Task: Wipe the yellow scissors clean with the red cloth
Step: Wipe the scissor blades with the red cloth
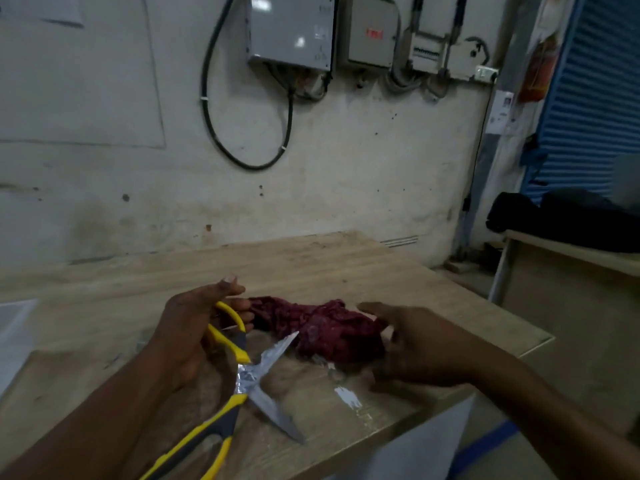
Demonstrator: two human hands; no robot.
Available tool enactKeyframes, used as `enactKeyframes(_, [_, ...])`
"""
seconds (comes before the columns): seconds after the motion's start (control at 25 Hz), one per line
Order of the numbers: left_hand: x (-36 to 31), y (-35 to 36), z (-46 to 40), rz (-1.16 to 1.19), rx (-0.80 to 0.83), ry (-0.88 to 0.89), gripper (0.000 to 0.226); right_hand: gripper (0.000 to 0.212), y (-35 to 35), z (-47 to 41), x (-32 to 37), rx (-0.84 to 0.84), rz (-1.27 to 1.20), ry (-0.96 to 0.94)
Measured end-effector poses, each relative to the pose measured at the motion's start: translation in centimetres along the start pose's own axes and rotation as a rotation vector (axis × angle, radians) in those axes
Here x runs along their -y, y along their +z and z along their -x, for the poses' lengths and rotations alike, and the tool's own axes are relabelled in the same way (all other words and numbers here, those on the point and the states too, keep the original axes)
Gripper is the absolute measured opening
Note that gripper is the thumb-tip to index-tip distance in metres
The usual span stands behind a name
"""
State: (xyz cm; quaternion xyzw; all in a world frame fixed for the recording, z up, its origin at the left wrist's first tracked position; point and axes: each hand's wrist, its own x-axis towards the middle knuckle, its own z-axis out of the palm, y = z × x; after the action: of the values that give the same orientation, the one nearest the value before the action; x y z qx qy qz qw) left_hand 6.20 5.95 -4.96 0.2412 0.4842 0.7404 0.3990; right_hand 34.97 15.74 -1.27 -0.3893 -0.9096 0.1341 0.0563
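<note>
Left hand (pixel 194 327) gripping splayed scissors (pixel 249 375)

Scissors (pixel 242 368) with shiny metal blades and glossy yellow plastic handles, crumpled red cloth (pixel 322 327), matt wood-grain table (pixel 311 265)

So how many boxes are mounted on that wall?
2 clear ones: a grey metal box up top above the looping black cable, and a beige box just right of it. Further right is a blurry switch panel, possibly a third.
</note>
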Motion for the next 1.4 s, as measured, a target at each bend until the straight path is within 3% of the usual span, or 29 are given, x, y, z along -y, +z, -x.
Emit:
enactKeyframes(0.08, [0.0,-0.3,-0.2,0.015,0.021,-0.003,0.034,0.101,1.6,-0.2,0.6,0.02,0.065,-0.003])
enactKeyframes(0.12, [0.1,-0.4,-0.3,0.024,0.028,0.005,0.034,0.092,1.9,-0.4,0.5,-0.079,0.022,-0.009])
enactKeyframes(0.24, [0.3,-0.3,-0.8,0.046,-0.009,0.039,0.031,0.033,1.2,-0.7,-0.8,-0.351,-0.178,-0.014])
enactKeyframes(0.36, [0.5,-0.1,-1.2,0.103,-0.081,0.059,0.039,0.027,-2.1,0.0,-1.6,-0.604,-0.644,-0.007])
enactKeyframes(0.44, [0.7,-0.1,-1.5,0.119,-0.088,0.065,0.042,0.023,-3.7,0.0,-1.3,-0.618,-0.947,-0.073])
enactKeyframes(0.52, [0.7,-0.5,-1.5,0.122,-0.099,0.067,0.043,0.016,-4.3,-0.8,0.0,-0.575,-1.005,-0.118])
enactKeyframes(0.64, [0.7,-0.5,-1.2,0.124,-0.092,0.066,0.044,0.017,-5.9,-0.8,1.5,-0.473,-0.676,-0.224])
enactKeyframes(0.72, [0.6,-0.7,-1.4,0.122,-0.099,0.083,0.044,0.02,-7.0,-0.6,3.8,-0.208,-0.451,-0.313])
enactKeyframes(0.84, [0.5,-0.8,-1.6,0.125,-0.123,0.097,0.045,0.024,-4.2,-1.9,6.4,0.11,-0.219,-0.277])
enactKeyframes(0.92, [0.5,-0.8,-1.6,0.141,-0.126,0.104,0.046,0.028,0.1,-3.2,6.7,0.056,-0.062,-0.249])
enactKeyframes(1.04, [0.7,-0.9,-1.9,0.155,-0.128,0.128,0.047,0.036,3.8,-3.8,5.9,-0.265,-0.07,-0.192])
enactKeyframes(1.16, [0.7,-1.1,-2.1,0.148,-0.127,0.138,0.047,0.026,4.3,-3.7,5.6,-0.392,0.003,-0.101])
enactKeyframes(1.24, [0.7,-1.0,-2.1,0.14,-0.124,0.134,0.047,0.023,4.4,-2.8,6.5,-0.378,0.139,-0.09])
enactKeyframes(1.4, [0.7,-1.4,-2.2,0.135,-0.134,0.156,0.047,0.058,3.8,-2.8,8.4,-0.194,0.325,-0.026])
